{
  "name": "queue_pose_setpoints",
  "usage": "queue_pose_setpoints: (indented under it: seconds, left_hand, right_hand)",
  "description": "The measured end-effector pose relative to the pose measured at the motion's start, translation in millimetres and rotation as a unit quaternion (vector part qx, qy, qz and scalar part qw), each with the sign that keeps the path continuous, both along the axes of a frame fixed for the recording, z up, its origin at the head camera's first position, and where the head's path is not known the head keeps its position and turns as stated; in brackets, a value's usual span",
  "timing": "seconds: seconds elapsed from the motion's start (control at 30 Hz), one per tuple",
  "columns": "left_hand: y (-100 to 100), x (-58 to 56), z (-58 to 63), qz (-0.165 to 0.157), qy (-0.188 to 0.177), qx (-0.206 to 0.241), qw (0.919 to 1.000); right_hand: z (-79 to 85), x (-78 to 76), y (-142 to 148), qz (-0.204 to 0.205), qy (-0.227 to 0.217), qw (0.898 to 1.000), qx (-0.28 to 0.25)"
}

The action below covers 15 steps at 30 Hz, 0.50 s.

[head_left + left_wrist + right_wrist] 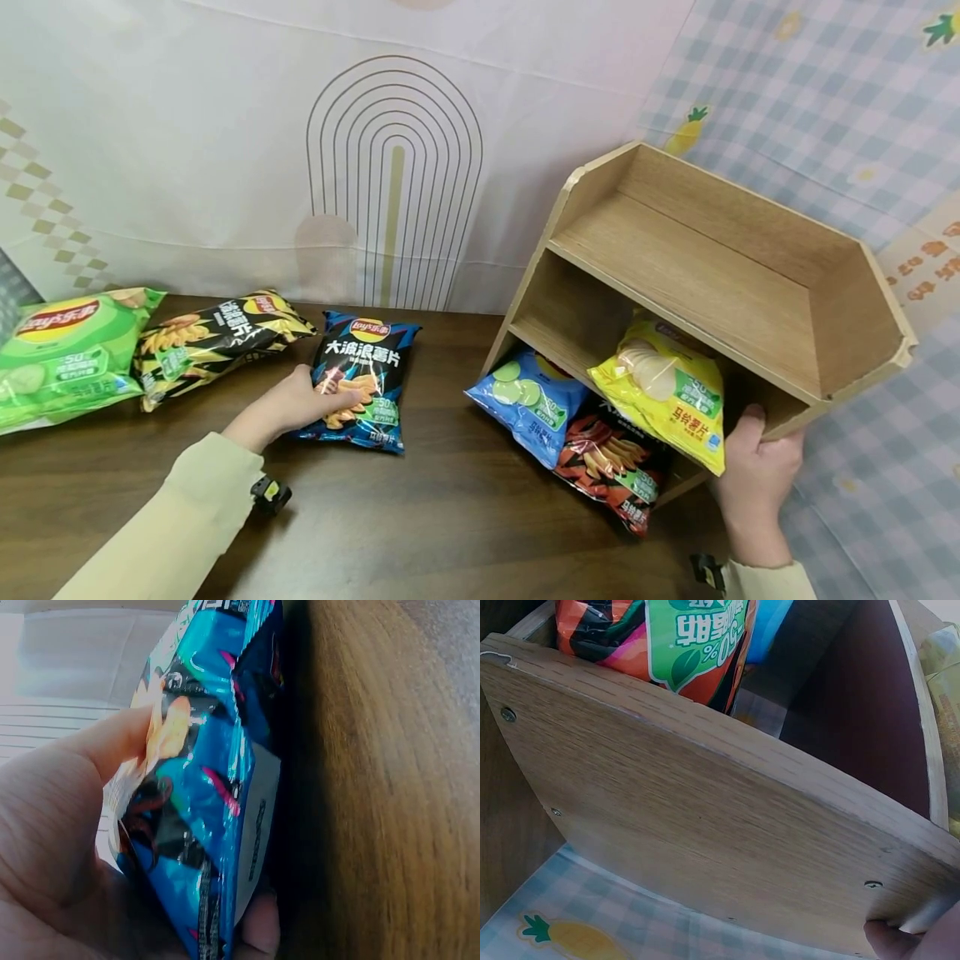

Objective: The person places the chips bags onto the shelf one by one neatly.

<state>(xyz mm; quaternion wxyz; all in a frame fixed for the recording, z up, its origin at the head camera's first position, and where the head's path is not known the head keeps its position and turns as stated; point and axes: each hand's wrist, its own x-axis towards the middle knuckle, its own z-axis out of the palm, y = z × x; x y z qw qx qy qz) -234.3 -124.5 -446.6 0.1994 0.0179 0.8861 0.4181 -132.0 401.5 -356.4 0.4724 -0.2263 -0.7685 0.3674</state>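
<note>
My left hand [288, 406] grips a black-and-blue bag of potato chips [372, 354] by its left side. In the left wrist view the thumb presses on the front of the bag [214, 750] and a fingertip shows under its lower edge. My right hand [757, 471] holds the right side panel of a small wooden shelf [675, 242], thumb at the front edge. A yellow chip bag [693, 408] leans out of the middle level beside that hand. Below it, a blue chip bag [517, 400] and a red-and-black chip bag [600, 450] stick out of the bottom level.
On the dark wooden table [420, 517], a green chip bag [75, 358] and a black-and-gold chip bag [217, 337] lie at the far left. Patterned cloth [247, 142] hangs behind the table, and checked cloth [892, 500] is to the right of the shelf.
</note>
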Motion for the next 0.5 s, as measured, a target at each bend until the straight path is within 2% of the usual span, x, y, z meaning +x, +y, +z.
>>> queue_pose_setpoints:
  seconds: [0.3, 0.43, 0.5]
  left_hand:
    - [-6.1, 2.3, 1.7, -0.061, -0.045, 0.027, 0.9968]
    - [-7.7, 2.4, 3.3, -0.06, -0.059, 0.009, 0.9964]
    - [-6.2, 3.7, 3.3, -0.051, -0.053, -0.004, 0.9973]
  right_hand:
    - [1.0, -0.3, -0.1, 0.001, -0.002, 1.0, -0.002]
    - [1.5, 0.4, -0.5, 0.006, -0.004, 1.0, 0.001]
    - [1.9, 1.1, -0.9, 0.007, -0.005, 1.0, 0.001]
